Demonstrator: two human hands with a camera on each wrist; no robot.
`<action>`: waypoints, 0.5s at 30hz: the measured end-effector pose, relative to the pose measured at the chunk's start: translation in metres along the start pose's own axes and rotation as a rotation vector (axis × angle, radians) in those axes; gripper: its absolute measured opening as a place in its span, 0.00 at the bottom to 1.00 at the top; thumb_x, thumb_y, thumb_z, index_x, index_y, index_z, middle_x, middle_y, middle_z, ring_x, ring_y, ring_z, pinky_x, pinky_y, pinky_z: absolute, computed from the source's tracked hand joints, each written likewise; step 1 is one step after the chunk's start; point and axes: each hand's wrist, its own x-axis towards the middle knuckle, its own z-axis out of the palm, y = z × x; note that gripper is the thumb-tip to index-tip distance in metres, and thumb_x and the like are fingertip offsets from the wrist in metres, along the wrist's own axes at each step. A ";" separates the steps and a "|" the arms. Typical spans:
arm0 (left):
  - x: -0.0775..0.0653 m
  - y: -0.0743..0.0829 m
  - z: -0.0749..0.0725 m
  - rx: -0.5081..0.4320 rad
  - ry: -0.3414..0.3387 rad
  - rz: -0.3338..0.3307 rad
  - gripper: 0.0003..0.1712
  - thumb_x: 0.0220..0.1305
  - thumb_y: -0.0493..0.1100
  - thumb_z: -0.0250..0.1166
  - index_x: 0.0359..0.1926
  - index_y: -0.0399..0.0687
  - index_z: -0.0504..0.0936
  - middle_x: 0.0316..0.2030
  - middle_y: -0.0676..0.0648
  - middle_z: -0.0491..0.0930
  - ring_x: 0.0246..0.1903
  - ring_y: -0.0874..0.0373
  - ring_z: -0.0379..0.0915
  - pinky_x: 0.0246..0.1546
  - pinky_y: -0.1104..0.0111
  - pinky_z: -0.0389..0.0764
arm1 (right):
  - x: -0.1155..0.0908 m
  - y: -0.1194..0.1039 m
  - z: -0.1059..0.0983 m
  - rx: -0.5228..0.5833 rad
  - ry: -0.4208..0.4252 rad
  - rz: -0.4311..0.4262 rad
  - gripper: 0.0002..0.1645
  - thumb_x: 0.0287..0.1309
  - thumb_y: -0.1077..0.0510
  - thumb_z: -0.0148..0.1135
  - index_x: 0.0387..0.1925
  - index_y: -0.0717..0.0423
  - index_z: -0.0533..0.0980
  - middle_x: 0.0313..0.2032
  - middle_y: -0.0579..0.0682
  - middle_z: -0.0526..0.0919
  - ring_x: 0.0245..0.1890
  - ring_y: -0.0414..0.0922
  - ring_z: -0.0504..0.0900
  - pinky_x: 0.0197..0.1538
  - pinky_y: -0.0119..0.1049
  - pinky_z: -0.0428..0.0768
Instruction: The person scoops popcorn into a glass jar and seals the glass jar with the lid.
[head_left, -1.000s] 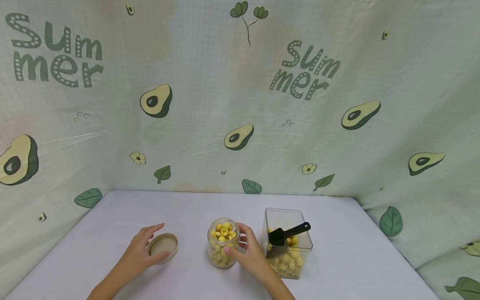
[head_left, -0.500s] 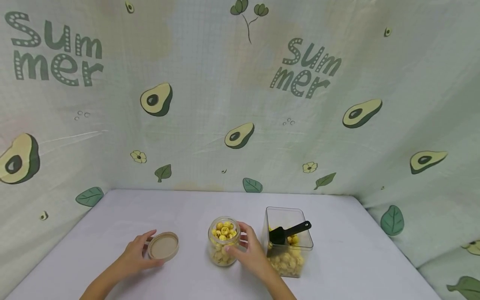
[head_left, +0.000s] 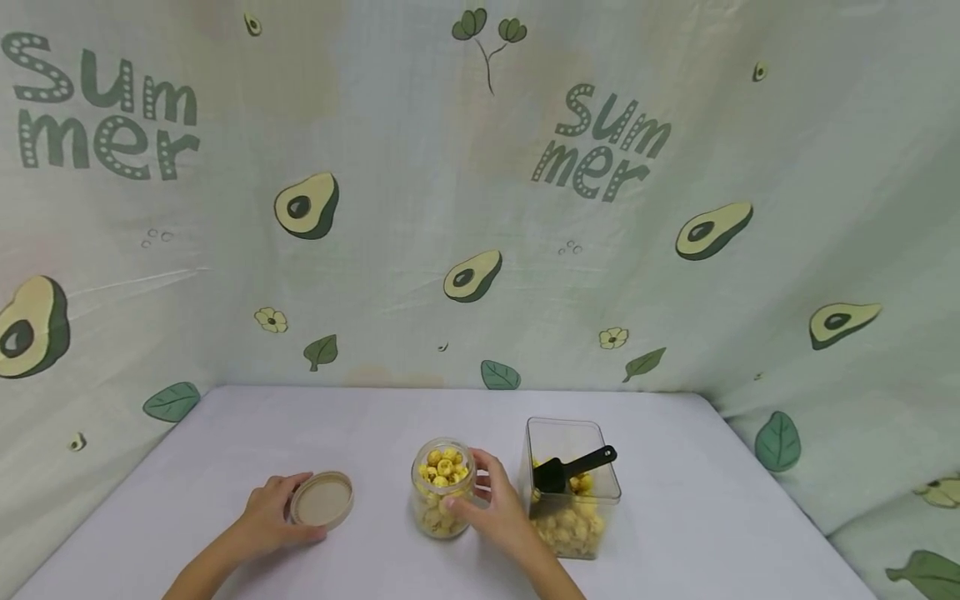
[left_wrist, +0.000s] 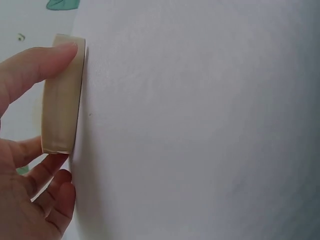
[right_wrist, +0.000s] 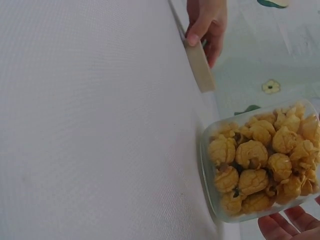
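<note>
A round beige lid (head_left: 323, 498) lies with its hollow side up on the left part of the table. My left hand (head_left: 264, 518) grips it by the rim, thumb on the near side and fingers on the far side; the left wrist view has the thumb pressed on the lid's side wall (left_wrist: 62, 100). A clear jar (head_left: 441, 518) filled with yellow popcorn stands upright without a cover. My right hand (head_left: 498, 507) holds this jar from its right side, thumb in front and fingers behind. In the right wrist view, popcorn (right_wrist: 260, 165) fills the jar; only some fingertips show there.
To the right of the jar stands a clear rectangular container (head_left: 612, 498), partly filled with popcorn. A black scoop (head_left: 573, 470) lies in it, its handle over the rim. A printed cloth (head_left: 390, 208) hangs behind the white table (head_left: 697, 517).
My left hand has come down from above the lid to its left side and closed on the rim. The right hand stays at the jar. The view has shifted slightly.
</note>
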 end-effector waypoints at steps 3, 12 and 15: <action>0.000 0.000 0.000 0.005 0.001 -0.015 0.50 0.41 0.53 0.75 0.61 0.32 0.64 0.50 0.33 0.67 0.47 0.39 0.60 0.40 0.50 0.72 | 0.000 -0.001 0.000 -0.003 0.000 0.003 0.45 0.52 0.49 0.65 0.66 0.60 0.56 0.60 0.59 0.65 0.54 0.50 0.69 0.59 0.48 0.73; 0.001 0.007 -0.002 0.045 0.006 -0.058 0.48 0.41 0.57 0.74 0.57 0.33 0.65 0.48 0.38 0.70 0.47 0.42 0.63 0.40 0.51 0.73 | -0.001 -0.001 0.001 -0.001 -0.002 0.020 0.45 0.53 0.49 0.65 0.66 0.59 0.55 0.60 0.59 0.64 0.55 0.51 0.69 0.59 0.49 0.73; 0.001 0.010 -0.003 0.044 0.011 -0.058 0.47 0.42 0.57 0.73 0.56 0.33 0.65 0.47 0.38 0.71 0.45 0.44 0.65 0.38 0.54 0.74 | -0.002 -0.001 0.001 -0.001 -0.002 0.021 0.45 0.53 0.49 0.65 0.66 0.59 0.55 0.60 0.59 0.64 0.55 0.51 0.69 0.59 0.49 0.73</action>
